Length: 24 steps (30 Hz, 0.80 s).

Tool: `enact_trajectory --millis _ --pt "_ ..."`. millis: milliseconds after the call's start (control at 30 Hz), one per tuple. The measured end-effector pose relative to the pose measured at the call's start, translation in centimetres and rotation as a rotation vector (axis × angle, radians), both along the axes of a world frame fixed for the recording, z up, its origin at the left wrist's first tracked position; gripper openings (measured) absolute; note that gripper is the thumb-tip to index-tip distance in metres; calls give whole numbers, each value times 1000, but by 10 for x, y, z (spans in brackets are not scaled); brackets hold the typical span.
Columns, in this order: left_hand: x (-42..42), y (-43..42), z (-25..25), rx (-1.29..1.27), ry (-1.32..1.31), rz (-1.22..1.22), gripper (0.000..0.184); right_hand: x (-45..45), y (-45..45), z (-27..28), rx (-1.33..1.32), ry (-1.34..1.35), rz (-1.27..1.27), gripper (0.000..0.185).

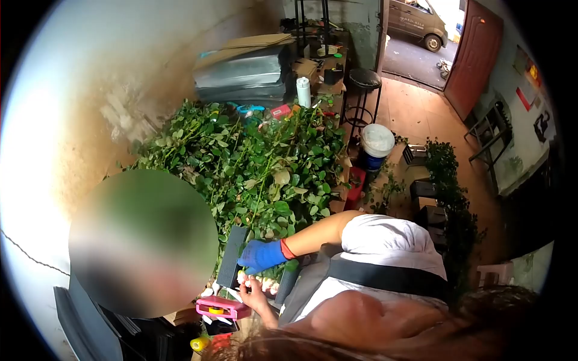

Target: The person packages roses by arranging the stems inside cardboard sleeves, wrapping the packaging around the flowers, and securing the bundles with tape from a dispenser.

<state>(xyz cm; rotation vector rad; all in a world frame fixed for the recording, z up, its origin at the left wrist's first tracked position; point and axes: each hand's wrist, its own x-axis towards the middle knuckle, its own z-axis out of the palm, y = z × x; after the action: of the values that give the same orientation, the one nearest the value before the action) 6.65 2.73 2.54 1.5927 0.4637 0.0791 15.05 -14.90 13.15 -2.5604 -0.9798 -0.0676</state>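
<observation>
My right hand (pixel 262 256), in a blue glove with an orange cuff, is closed beside a dark ribbed panel (pixel 232 257); what its fingers grip is hidden. Just below it, my bare left hand (pixel 257 299) has its fingers against a row of pale pink flowers (pixel 270 285) and appears to hold them. Leafy green stems (pixel 259 162) lie in a large heap on the bench beyond the gloved hand. A pink case (pixel 221 307) with a yellow roll in it stands by the left hand.
Wrapped grey packages (pixel 241 78) and a white bottle (pixel 303 92) stand behind the foliage. On the floor side are a black stool (pixel 364 79), a white bucket (pixel 378 139) and more greenery (pixel 448 192). A red door (pixel 474 57) stands open. A blurred round patch covers the lower left.
</observation>
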Motion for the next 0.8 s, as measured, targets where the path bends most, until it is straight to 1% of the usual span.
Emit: enact_trajectory --millis 100,133,167,233,267,300,333,367,400,433,467,500,533,567,600,633,700,767,800 --pt "-5 -5 12 -49 -44 -31 15 2 9 -12 -42 -53 61 25" --pt "-6 -6 16 -60 -69 -53 14 2 14 -18 0 -138 50 20" --pt "-8 -7 21 -26 -99 -73 17 3 17 -23 -40 -168 63 18" --pt "4 15 -39 185 -152 -42 23 5 23 -26 -120 -231 107 13" --pt "-1 2 -11 139 -150 -18 27 5 32 -30 -208 -219 81 7" --pt "-5 -6 10 58 -138 -42 25 9 21 -36 173 -381 209 7" --pt "-7 -12 29 77 -142 -66 24 12 17 -46 322 -365 267 11" --pt "-5 -10 31 186 -120 -97 23 11 8 -33 696 -115 376 14" --pt "-3 -6 19 186 -77 -132 25 20 10 -52 230 -226 305 13" --pt "-9 -20 58 128 -58 -62 27 15 2 -31 31 -179 290 14" --pt "-9 -19 46 126 -77 -27 28 10 8 0 -128 5 179 17" --pt "-10 -19 47 185 -15 -32 28 10 8 5 -154 72 188 17" --pt "-10 -14 25 347 -70 -33 31 4 9 10 -124 31 175 17" --pt "-12 -16 51 15 84 -61 36 -1 10 16 -97 -15 144 18" --pt "-13 -18 10 233 -72 61 38 -6 12 24 -147 21 183 25" --pt "-15 -18 28 422 -64 47 38 -8 14 28 -198 40 197 33" --pt "-16 -18 43 334 -8 34 38 -8 15 17 -279 22 206 36" --pt "-17 -18 55 257 -12 33 39 -8 13 16 -306 -28 221 36" --pt "-18 -20 58 223 -16 28 39 -8 15 18 -360 -18 225 39"
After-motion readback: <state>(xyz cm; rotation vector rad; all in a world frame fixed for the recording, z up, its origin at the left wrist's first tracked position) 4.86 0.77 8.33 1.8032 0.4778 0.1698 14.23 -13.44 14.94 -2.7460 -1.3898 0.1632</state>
